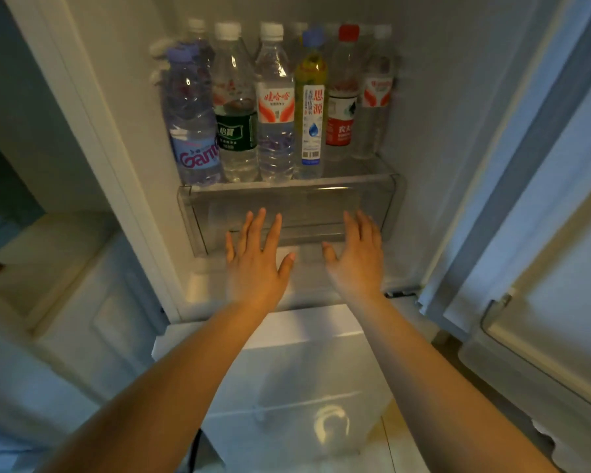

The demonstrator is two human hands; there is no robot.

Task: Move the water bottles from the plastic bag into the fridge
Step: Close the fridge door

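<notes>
Several water bottles stand upright in a row on the fridge shelf (355, 180): a purple-labelled one (193, 131) at the left, a green-labelled one (236, 124), a white and red one (275, 131), a yellow-topped one (312, 124), a red-labelled one (341, 110) and a clear one (376, 97) at the right. More bottles show behind them. My left hand (256, 264) and my right hand (355, 261) are both empty with fingers spread, held in front of the clear drawer (382, 206) below the shelf. No plastic bag is in view.
The open fridge door (543, 233) with its door bins stands at the right. The white lower fridge compartment (297, 370) lies below my arms. A pale cabinet (65, 285) is at the left, past the fridge's side wall.
</notes>
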